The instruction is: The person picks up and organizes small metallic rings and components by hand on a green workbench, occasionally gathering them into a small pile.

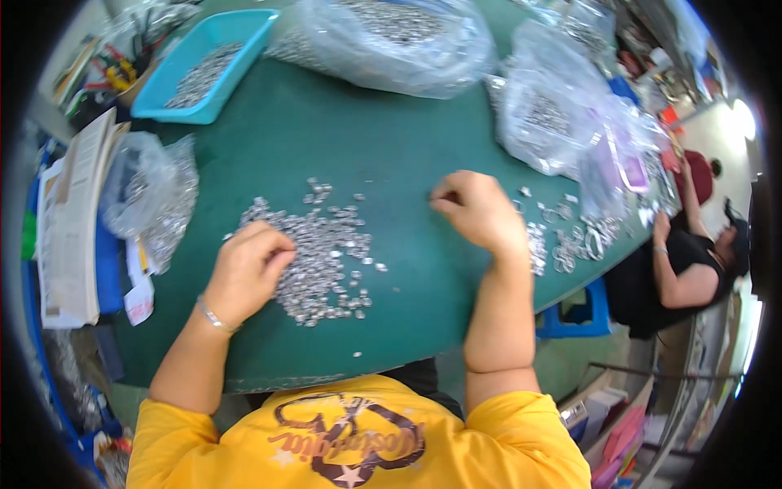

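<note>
The left hand point(248, 269) is at the left flank of the pile of metal pieces point(322, 265). Its fingers are curled, with the thumb drawn toward the index finger; whether it grips a piece cannot be told. A bracelet point(215, 316) encircles the wrist. The right hand point(482, 208) is right of the pile and well apart from it, fingers curled, thumb and index finger close together; whether anything is held between them cannot be told.

The pile lies left of centre on the green table point(407, 301), set back from the near edge. A single stray piece point(357, 354) lies between the pile and the near edge, nearer the edge. Green surface shows between the pile and the right hand, leaving room for sideways movement; a further stretch shows beyond the pile.

Toward the left edge are a clear bag point(167, 196) of metal parts and a stack of papers point(77, 228). At the far left is a blue tray point(183, 114) of small pieces. A large bag point(391, 61) of pieces borders the working area on the far side. Loose metal parts point(566, 240) and smaller bags point(542, 122) line the right edge. Past that edge are a blue stool point(599, 314) and a person point(672, 273) in black.
</note>
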Motion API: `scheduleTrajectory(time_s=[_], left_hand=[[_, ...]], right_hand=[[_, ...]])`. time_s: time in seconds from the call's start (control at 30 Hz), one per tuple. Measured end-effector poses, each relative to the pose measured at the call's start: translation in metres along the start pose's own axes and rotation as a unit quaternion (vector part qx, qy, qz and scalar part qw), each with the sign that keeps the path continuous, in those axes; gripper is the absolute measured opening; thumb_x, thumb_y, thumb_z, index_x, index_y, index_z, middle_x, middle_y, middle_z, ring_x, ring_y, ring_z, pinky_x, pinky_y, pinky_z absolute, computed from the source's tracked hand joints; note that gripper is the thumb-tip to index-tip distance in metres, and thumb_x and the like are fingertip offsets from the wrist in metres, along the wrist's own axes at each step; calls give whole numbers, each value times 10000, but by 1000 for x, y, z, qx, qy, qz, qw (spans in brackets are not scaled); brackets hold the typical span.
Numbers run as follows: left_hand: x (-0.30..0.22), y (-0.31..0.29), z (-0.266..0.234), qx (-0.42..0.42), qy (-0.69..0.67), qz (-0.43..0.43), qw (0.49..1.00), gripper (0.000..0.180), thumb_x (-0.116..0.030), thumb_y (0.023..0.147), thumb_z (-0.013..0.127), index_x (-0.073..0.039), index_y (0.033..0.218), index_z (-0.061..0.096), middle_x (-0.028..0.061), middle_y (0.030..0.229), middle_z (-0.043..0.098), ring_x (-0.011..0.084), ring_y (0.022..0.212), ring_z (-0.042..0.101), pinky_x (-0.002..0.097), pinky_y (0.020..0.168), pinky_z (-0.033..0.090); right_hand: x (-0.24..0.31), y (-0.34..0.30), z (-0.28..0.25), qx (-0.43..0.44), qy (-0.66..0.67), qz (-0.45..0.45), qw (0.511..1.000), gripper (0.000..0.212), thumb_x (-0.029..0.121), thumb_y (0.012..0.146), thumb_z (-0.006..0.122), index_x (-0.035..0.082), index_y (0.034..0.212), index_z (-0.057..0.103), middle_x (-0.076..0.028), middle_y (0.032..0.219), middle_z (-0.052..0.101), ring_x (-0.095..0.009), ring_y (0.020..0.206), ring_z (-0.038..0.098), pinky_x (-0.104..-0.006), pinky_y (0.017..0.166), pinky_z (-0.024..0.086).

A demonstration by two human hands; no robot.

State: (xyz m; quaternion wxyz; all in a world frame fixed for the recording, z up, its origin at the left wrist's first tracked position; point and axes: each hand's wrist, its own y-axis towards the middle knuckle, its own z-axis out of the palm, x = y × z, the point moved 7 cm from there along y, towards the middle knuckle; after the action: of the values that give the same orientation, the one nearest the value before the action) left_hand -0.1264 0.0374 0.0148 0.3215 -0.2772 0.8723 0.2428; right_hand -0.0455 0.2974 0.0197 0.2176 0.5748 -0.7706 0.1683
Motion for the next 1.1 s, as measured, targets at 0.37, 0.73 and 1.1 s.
scheduleTrajectory(time_s=[0.37, 0.73, 1.1], left_hand=[[1, 3, 7, 21, -6, -39, 999, 83, 1, 714, 659, -7, 763, 593, 75, 721, 534, 164, 545, 511, 271, 527, 420], [4, 0, 4, 14, -13, -27, 999, 80, -22, 713, 666, -13, 760, 601, 82, 733, 546, 206, 598, 542, 288, 554, 436], [-34, -10, 21, 108, 14, 189, 976, 135, -77, 650, 726, -76, 754, 640, 30, 881, 585, 224, 837, 547, 330, 747, 420]], right_hand=[[-59, -83, -86, -269, -26, 124, 955, 98, 35, 725, 686, -7, 785, 621, -66, 662, 605, -113, 604, 554, -252, 590, 455], [-119, -122, -75, -279, -205, 141, 927, 100, 52, 762, 594, -7, 823, 648, -181, 827, 601, -351, 782, 581, -390, 720, 465], [80, -89, 46, -93, 5, -248, 964, 218, -1, 728, 614, -4, 946, 610, -124, 973, 587, -300, 857, 572, -366, 740, 469]])
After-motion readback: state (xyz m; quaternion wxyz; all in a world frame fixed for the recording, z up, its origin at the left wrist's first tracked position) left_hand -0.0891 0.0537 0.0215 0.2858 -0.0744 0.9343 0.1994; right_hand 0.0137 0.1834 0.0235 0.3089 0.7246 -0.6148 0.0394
